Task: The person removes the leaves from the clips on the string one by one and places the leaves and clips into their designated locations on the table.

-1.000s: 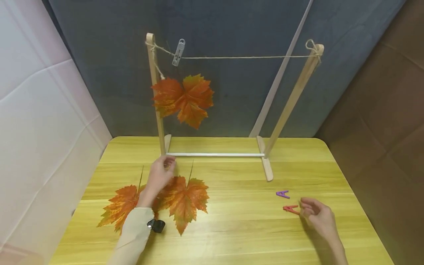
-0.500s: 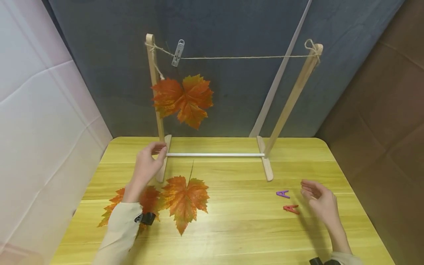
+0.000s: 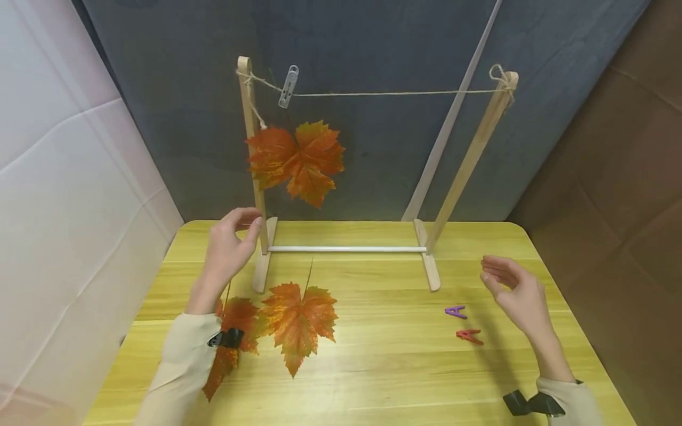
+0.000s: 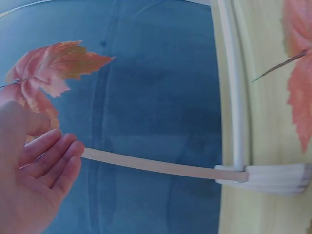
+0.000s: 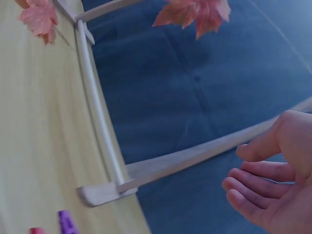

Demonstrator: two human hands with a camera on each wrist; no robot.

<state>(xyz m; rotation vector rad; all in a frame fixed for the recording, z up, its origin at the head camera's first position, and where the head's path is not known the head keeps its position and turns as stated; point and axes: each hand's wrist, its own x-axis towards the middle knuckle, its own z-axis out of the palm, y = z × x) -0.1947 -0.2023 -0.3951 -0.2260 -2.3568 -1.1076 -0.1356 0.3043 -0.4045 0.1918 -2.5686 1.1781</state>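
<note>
My left hand [image 3: 230, 245] is raised near the left post of a wooden stand [image 3: 469, 160], fingers loosely bent with nothing between them. In the left wrist view, the same hand [image 4: 46, 165] shows its fingers apart from the thumb. My right hand [image 3: 517, 293] hovers above the table's right side, also holding nothing. An orange maple leaf [image 3: 298, 160] hangs below a clear clothespin [image 3: 288, 87] on the string [image 3: 373, 94]. Below the right hand lie a purple clothespin [image 3: 455, 312] and a red clothespin [image 3: 469, 336].
Two more leaves lie on the wooden table [image 3: 383, 378]: one leaf [image 3: 299, 322] at centre-left, another leaf [image 3: 234, 325] partly hidden by the left forearm. A white rod [image 3: 346, 249] joins the stand's feet. A dark cloth [image 3: 373, 160] hangs behind.
My left hand has risen and moved left, away from the foot of the left post. My right hand has lifted away from the red clothespin, toward the back. The hanging leaf stays in place.
</note>
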